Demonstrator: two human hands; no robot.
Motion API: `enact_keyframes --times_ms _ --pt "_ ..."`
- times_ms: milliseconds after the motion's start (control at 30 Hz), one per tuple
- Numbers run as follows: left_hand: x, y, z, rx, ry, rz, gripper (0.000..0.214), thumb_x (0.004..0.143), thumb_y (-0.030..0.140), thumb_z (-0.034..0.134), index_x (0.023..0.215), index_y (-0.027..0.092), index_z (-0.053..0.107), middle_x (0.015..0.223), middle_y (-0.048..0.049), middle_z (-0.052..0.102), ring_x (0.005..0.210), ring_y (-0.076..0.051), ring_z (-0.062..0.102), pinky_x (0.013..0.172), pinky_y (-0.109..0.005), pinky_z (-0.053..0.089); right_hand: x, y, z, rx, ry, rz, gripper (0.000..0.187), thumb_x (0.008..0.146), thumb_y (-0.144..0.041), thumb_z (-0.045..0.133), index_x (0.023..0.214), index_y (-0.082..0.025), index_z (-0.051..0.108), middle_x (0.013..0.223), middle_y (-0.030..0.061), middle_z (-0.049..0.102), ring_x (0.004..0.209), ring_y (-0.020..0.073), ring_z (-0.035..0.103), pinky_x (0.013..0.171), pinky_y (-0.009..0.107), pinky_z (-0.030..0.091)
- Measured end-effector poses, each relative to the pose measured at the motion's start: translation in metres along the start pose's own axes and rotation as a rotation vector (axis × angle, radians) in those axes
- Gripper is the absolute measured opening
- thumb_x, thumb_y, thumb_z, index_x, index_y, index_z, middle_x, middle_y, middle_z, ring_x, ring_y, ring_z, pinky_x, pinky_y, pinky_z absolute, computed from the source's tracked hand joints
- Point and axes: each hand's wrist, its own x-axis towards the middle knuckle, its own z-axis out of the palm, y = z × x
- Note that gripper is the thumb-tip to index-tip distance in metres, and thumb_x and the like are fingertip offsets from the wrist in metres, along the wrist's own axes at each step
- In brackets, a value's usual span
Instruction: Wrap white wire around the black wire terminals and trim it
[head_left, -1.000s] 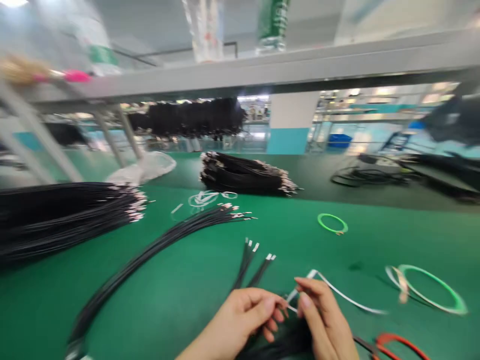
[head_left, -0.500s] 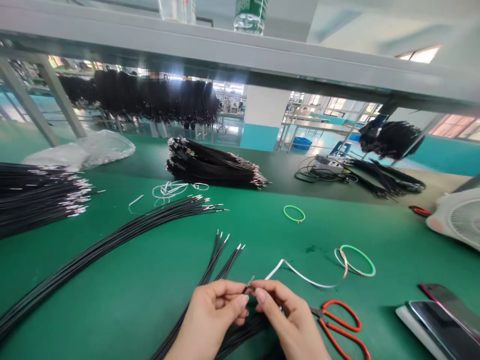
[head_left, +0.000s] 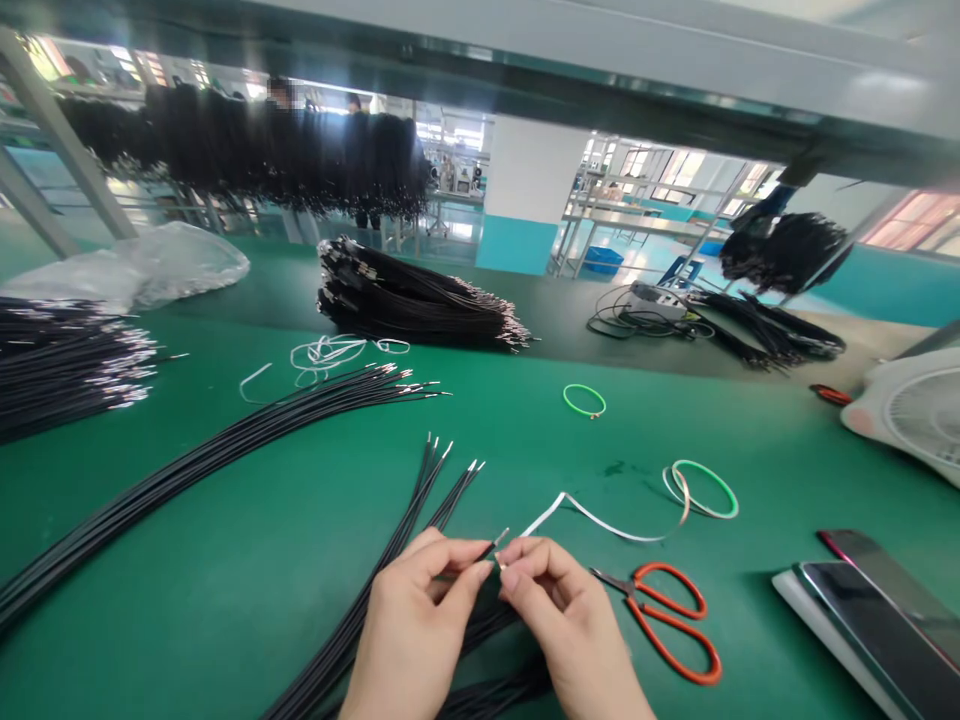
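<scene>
Between the thumb and fingers of my left hand (head_left: 416, 610) is a thin black cable (head_left: 487, 551), its bare silver tip pointing up and right. My right hand (head_left: 562, 610) is pinched close beside that tip, with a small whitish piece (head_left: 502, 563) showing at its fingertips; what exactly it is I cannot tell. Behind the right fingers a narrow white strip (head_left: 600, 524) runs to a green-edged roll (head_left: 705, 488). Under and beside my hands lie black cables (head_left: 405, 540) with stripped ends. Scissors (head_left: 634, 594) with red handles rest right of my right hand.
A long cable bundle (head_left: 225, 447) curves across the green table, with a thick stack (head_left: 90, 370) at left and another pile (head_left: 420, 300) behind. A green ring (head_left: 584, 387), white strip scraps (head_left: 330, 352), phones (head_left: 862, 600) and a white fan (head_left: 915, 410) lie around. An overhead shelf (head_left: 480, 40) crosses above.
The view has tilted down slightly. My right fingertips have drawn a little apart from the cable tip, so the whitish piece now shows. My left hand keeps hold of the cable.
</scene>
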Motion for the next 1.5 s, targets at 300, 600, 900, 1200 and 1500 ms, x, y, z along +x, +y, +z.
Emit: enact_keyframes --times_ms 300,600,900,1200,1500 --pt "-0.006 0.001 0.003 0.132 0.055 0.072 0.020 0.086 0.028 0.057 0.103 0.020 0.064 0.090 -0.0007 0.064 0.080 -0.011 0.064 0.077 -0.021 0.052 -0.006 -0.012 0.005 0.045 0.031 0.105 0.021 0.078 -0.031 0.067 0.070 -0.015 0.057 0.094 0.0063 0.059 0.087 0.0164 0.053 0.081 0.026 0.041" --pt "-0.008 0.000 0.004 0.181 0.077 0.228 0.018 0.089 0.023 0.053 0.104 0.022 0.064 0.095 -0.0003 0.064 0.084 -0.010 0.062 0.079 -0.021 0.051 -0.004 -0.015 0.007 0.053 0.055 0.088 0.018 0.079 -0.026 0.064 0.067 -0.015 0.055 0.085 0.0039 0.059 0.085 0.0151 0.054 0.081 0.024 0.041" --pt "-0.008 0.003 0.003 0.232 0.082 0.365 0.020 0.090 0.019 0.054 0.102 0.025 0.069 0.088 0.0008 0.063 0.077 -0.008 0.061 0.072 -0.018 0.048 -0.005 -0.015 0.006 0.049 0.046 0.074 0.023 0.082 -0.030 0.063 0.067 -0.015 0.054 0.083 0.0031 0.057 0.083 0.0137 0.052 0.079 0.024 0.040" --pt "-0.002 0.008 0.002 -0.065 -0.026 -0.039 0.028 0.085 0.034 0.059 0.103 0.015 0.069 0.087 -0.0046 0.063 0.077 -0.013 0.060 0.075 -0.024 0.050 -0.002 -0.011 0.004 0.044 0.018 0.091 0.026 0.081 -0.036 0.066 0.072 -0.014 0.055 0.077 0.0020 0.056 0.074 0.0119 0.050 0.072 0.023 0.041" --pt "0.005 0.020 -0.006 -0.358 -0.155 -0.297 0.030 0.080 0.041 0.066 0.094 0.014 0.066 0.077 -0.0010 0.058 0.065 -0.007 0.046 0.064 -0.018 0.040 -0.001 -0.006 0.002 0.022 -0.015 0.095 0.029 0.079 -0.038 0.069 0.077 -0.012 0.057 0.067 0.0003 0.054 0.063 0.0100 0.046 0.063 0.022 0.037"
